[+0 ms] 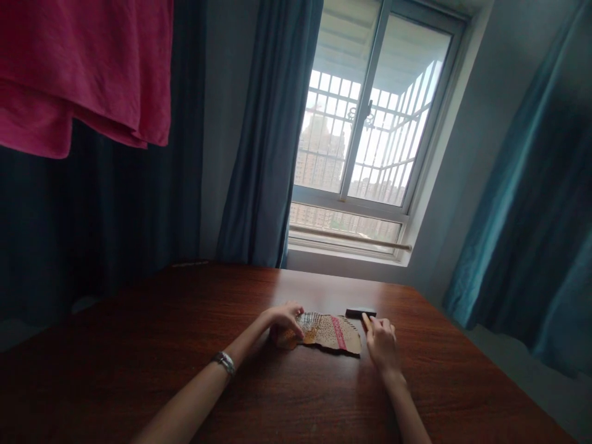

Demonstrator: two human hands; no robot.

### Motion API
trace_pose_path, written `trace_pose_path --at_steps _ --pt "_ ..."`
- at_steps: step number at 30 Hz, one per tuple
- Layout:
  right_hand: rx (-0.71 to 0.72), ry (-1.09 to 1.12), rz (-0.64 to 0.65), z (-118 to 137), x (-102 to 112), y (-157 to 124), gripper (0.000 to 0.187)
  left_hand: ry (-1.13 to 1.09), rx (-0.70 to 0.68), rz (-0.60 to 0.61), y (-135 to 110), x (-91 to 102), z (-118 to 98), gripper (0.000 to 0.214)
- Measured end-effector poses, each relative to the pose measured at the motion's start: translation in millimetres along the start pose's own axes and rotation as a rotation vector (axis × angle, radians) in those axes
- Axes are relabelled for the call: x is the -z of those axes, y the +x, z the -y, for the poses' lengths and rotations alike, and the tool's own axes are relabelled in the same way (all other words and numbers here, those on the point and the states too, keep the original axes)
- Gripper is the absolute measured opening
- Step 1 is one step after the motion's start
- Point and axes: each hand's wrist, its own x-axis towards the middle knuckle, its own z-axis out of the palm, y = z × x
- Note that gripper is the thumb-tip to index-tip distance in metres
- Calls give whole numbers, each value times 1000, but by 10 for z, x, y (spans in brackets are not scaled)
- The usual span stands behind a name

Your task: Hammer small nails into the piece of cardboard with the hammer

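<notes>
Works with both hands apart over the tabletop (287,401), with a patterned, ragged-edged cardboard piece (326,332) lying between them. Reaches with thumb and fingers of the left hand (285,319) over the left end of that piece; cannot tell whether pinching it or only pressing down. Grips with the right hand (383,342) the pale handle of a hammer-like tool (361,314), dark-headed just ahead of those fingers. Seems, by judgement, at the step of steadying with the left and holding the tool with the right. Calls next for a sure grip and left fingertips kept clear.
</notes>
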Motion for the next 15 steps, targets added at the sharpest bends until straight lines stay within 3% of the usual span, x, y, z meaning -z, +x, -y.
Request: trace_pose_path --at_steps 3,8,11,15 --pt "166 210 22 219 -41 208 36 16 -1 8 65 -17 30 76" --pt "273 506 346 453 -392 456 39 45 -43 15 103 -30 58 78" --pt "295 542 445 493 -565 476 48 -1 -68 61 81 -24 44 78" --pt "350 549 505 503 -570 435 50 -20 -62 93 70 -7 5 84"
